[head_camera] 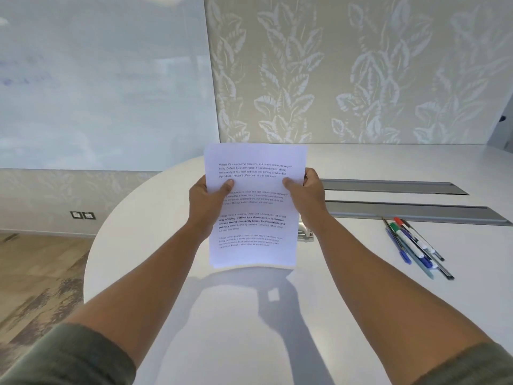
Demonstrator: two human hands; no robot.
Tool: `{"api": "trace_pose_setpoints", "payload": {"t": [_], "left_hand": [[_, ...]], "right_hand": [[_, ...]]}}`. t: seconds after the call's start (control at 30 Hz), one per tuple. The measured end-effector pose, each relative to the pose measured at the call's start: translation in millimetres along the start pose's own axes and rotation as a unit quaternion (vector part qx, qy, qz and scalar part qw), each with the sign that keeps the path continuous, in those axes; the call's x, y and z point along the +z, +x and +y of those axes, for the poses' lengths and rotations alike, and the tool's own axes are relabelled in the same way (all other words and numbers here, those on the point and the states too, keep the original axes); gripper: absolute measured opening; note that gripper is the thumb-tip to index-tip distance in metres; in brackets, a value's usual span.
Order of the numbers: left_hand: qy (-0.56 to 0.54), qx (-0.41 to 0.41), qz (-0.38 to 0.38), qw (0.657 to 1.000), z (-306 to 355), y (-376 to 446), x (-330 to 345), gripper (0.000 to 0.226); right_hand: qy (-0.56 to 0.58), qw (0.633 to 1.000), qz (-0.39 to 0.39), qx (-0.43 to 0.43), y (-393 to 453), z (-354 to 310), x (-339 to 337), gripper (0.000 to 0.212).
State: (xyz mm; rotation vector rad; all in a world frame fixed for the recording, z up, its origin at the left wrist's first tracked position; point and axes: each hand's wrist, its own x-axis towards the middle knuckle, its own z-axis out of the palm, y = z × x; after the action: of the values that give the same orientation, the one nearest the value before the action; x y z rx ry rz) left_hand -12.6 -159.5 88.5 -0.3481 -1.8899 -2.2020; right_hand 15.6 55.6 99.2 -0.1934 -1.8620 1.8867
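Wall: a leaf-patterned wall (361,65) is seen behind the desk's far edge, with a glass board (97,79) to its left.
Desk: a white desk (388,315) with a rounded left end is spread under both arms; shadows of the arms and the paper are cast on it toward the near edge.
Slots: two long grey slots (388,187) are set into the desk toward its far right, one behind the other.
Paper: a printed paper (254,212) is held upright above the rounded end, lifted off the desk, with its text turned to the camera.
Left hand: the paper's left edge is pinched by the left hand (206,202), thumb laid on the front.
Right hand: the paper's right edge is pinched at the same height by the right hand (309,193), thumb on the front.
Pens: a heap of pens (413,245) is laid toward the right edge, just in front of the nearer slot.
Metal object: a small shiny object (305,234) is half hidden behind the paper and the right wrist; its kind cannot be told.
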Motion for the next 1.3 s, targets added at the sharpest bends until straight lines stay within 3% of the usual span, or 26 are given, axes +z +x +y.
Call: {"api": "trace_pose_setpoints", "payload": {"t": [0.13,0.33,0.57,0.87,1.0,1.3], "left_hand": [[0.021,-0.055,-0.014,0.998,-18.2,-9.5,-7.1,0.033],[0.039,-0.129,-0.03,0.99,-51.1,-25.5,-15.5,0.034],[0.032,-0.092,-0.032,0.995,-41.1,-17.7,-12.1,0.032],[0.114,-0.172,-0.066,0.976,-79.3,-43.9,-33.5,0.021],[0.136,-0.166,-0.074,0.974,-76.0,-41.1,-32.7,0.029],[0.074,-0.141,-0.036,0.987,-58.0,-30.0,-30.5,0.027]], "right_hand": [[0.009,0.998,-0.036,0.042,-12.4,18.8,-6.3,0.025],[-0.065,0.993,-0.075,0.07,-29.4,44.9,-13.6,0.024],[-0.076,0.994,-0.062,0.046,-22.0,33.3,-13.5,0.026],[-0.092,0.99,-0.081,0.071,-40.9,64.9,-26.1,0.024],[-0.115,0.988,-0.08,0.064,-36.6,64.3,-27.7,0.02],[0.023,0.993,-0.027,0.109,-25.8,54.0,-34.9,0.024]]}}
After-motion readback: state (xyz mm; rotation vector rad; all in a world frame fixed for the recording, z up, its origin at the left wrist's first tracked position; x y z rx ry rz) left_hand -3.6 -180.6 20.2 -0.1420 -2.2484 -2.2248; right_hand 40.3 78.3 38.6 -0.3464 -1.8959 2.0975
